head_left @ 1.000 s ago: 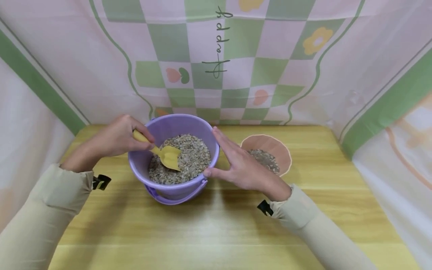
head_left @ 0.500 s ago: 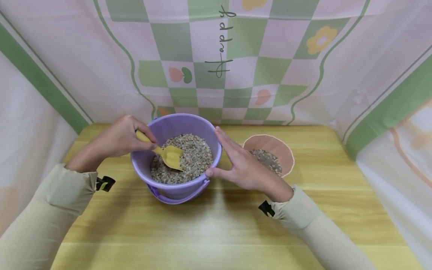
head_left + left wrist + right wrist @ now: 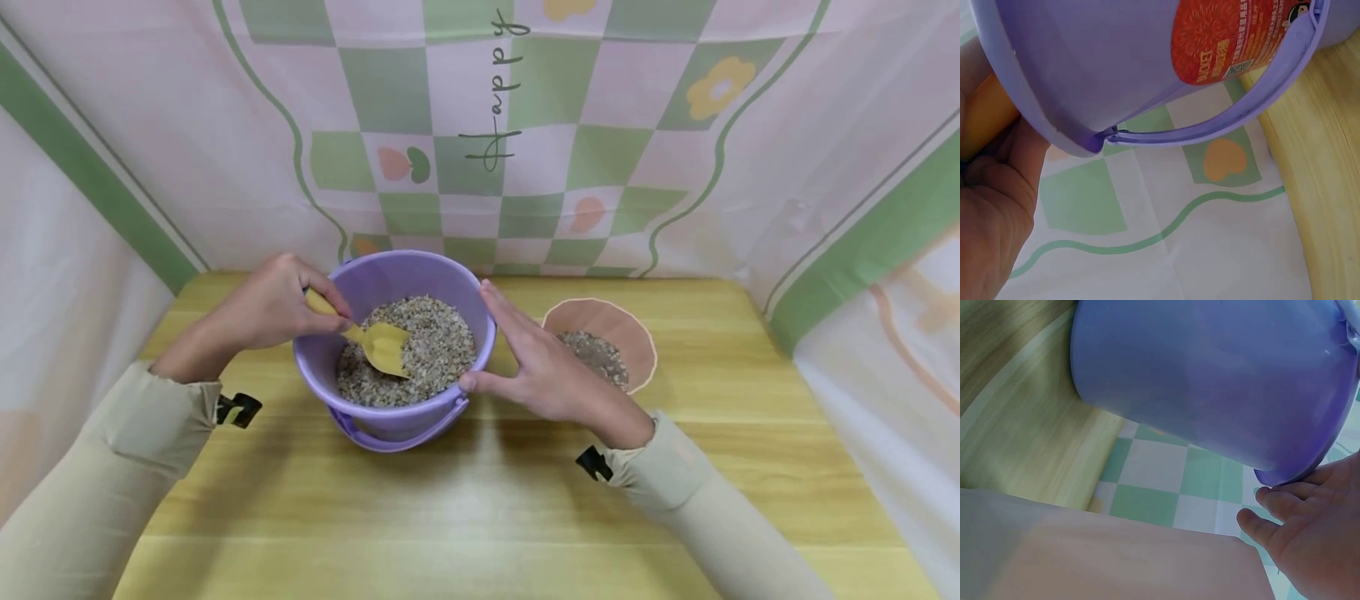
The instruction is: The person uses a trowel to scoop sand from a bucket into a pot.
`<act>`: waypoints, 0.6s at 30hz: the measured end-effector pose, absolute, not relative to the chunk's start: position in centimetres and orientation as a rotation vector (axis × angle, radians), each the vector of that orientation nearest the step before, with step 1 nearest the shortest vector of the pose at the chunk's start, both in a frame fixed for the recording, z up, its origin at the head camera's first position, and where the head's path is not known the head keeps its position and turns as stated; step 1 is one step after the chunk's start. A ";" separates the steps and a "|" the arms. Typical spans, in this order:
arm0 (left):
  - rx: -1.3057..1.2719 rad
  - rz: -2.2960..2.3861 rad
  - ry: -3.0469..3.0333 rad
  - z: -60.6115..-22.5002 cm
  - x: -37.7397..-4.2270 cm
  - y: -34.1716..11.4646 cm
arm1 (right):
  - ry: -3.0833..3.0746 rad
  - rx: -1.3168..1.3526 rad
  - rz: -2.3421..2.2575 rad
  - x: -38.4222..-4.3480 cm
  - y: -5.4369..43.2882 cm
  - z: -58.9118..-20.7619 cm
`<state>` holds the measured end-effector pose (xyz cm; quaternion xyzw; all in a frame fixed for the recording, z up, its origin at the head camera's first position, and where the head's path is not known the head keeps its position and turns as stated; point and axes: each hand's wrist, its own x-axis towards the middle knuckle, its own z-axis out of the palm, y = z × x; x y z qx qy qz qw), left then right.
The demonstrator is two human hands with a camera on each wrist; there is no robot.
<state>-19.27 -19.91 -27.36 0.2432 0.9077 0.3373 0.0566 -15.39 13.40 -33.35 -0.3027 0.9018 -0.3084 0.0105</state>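
A yellow scoop (image 3: 386,348) lies with its blade on the gravel (image 3: 442,337) inside a purple bucket (image 3: 318,375). My left hand (image 3: 273,304) grips the scoop's handle above the bucket's left rim. In the left wrist view, the orange-yellow handle (image 3: 988,115) shows between thumb and fingers, beside the rim. My right hand (image 3: 551,371) rests against the right side of the bucket's rim with fingers extended and thumb spread. The right wrist view shows those fingertips (image 3: 1272,500) touching under the rim. The bucket's handle (image 3: 405,440) hangs down in front.
A pink scalloped bowl (image 3: 633,333) with a little gravel (image 3: 597,357) stands right of the bucket, partly behind my right hand. Both containers are on a wooden table (image 3: 465,517). A checkered cloth (image 3: 465,92) hangs behind it.
The whole scene has shifted slightly to the right in the head view. Both hands, the scoop and the bucket keep the same places relative to each other.
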 end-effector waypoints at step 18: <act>0.719 1.142 2.708 -28.5 -19.3 -18.7 | 2.822 -0.920 -0.955 -15.2 13.5 -33.3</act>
